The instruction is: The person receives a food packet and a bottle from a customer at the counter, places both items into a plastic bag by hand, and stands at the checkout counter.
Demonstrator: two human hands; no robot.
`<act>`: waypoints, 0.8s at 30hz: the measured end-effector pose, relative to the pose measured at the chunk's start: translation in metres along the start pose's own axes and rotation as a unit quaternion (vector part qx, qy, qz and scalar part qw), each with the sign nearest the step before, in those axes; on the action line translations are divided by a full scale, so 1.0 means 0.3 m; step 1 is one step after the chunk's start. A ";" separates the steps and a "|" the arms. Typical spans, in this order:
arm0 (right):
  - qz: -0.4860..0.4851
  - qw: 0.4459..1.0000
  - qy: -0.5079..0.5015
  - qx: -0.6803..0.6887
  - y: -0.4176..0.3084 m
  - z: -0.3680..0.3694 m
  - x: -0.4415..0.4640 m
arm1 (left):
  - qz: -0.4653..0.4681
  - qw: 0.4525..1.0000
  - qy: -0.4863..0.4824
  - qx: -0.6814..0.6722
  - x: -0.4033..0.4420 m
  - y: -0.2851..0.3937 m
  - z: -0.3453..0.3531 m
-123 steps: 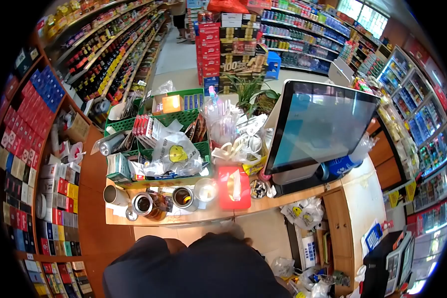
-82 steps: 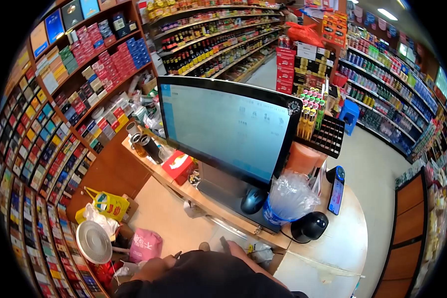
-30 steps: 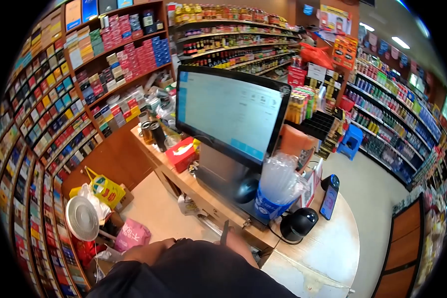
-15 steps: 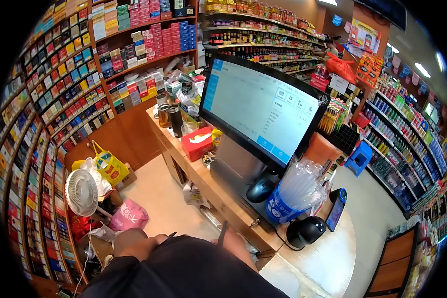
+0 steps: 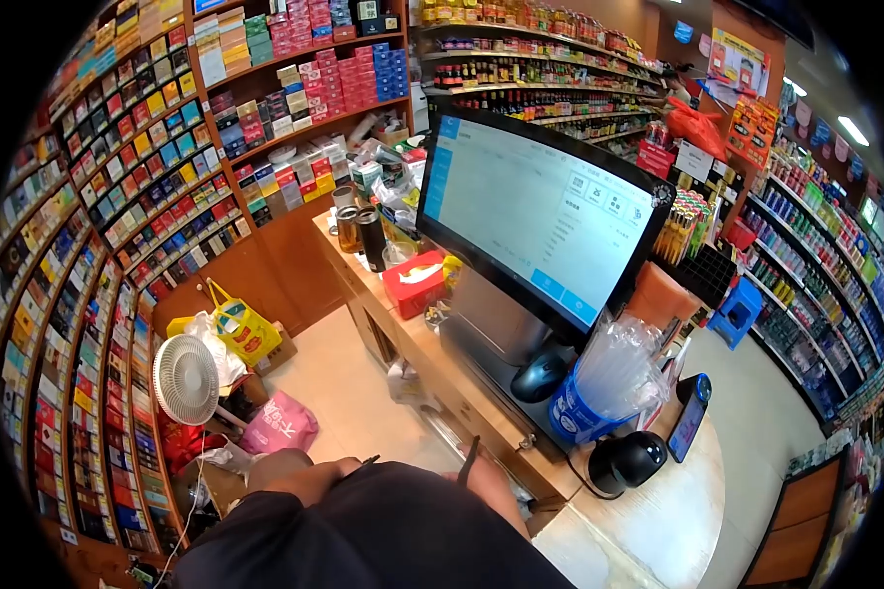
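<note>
At the bottom of the head view my left hand (image 5: 342,468) is closed in front of my dark shirt (image 5: 393,525), with a small dark tip (image 5: 370,459) sticking out beside it; the rest of that item is hidden. My right hand (image 5: 489,483) grips a thin dark object (image 5: 470,459), seen edge-on and tilted, close to the counter's drawer side. Beyond it a large monitor (image 5: 535,216) stands on the wooden counter (image 5: 501,427), its screen lit. A black mouse (image 5: 540,376) lies by the monitor's base.
A blue tub (image 5: 575,412) of clear plastic packets, a black rounded device (image 5: 627,463) and a small upright screen (image 5: 689,427) stand on the right. Farther left are a red tissue box (image 5: 414,285) and a dark flask (image 5: 371,239). A white fan (image 5: 186,380) and bags are at the lower left.
My view has swung from the cluttered counter to the monitor and packed shelves. Both hands, hidden at first, now show at my front. Lately the scene has shifted slightly right.
</note>
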State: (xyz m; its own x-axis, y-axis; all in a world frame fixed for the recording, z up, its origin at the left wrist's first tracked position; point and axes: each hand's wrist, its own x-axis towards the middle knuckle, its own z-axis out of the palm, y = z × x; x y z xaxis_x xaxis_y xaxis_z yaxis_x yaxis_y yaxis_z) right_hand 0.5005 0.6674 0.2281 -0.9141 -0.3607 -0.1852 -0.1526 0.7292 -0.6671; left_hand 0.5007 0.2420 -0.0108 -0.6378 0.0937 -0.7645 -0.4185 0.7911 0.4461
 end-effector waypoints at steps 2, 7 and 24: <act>0.009 1.000 -0.005 -0.002 -0.016 -0.017 -0.008 | 0.025 0.998 -0.009 0.053 0.053 -0.037 -0.001; 0.024 0.999 -0.018 0.018 -0.032 -0.036 -0.001 | -0.017 0.999 -0.008 0.035 0.014 0.029 -0.002; 0.068 0.994 -0.049 0.076 -0.066 -0.065 -0.014 | -0.034 0.998 0.015 0.054 -0.061 0.037 -0.001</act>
State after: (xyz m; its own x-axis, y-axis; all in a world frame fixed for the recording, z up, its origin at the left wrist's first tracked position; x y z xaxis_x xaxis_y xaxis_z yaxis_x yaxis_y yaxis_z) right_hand 0.5001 0.6657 0.2562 -0.8804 -0.3256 -0.3448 0.0345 0.6812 -0.7313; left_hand 0.5076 0.2488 0.0082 -0.6309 0.0209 -0.7756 -0.3894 0.8561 0.3398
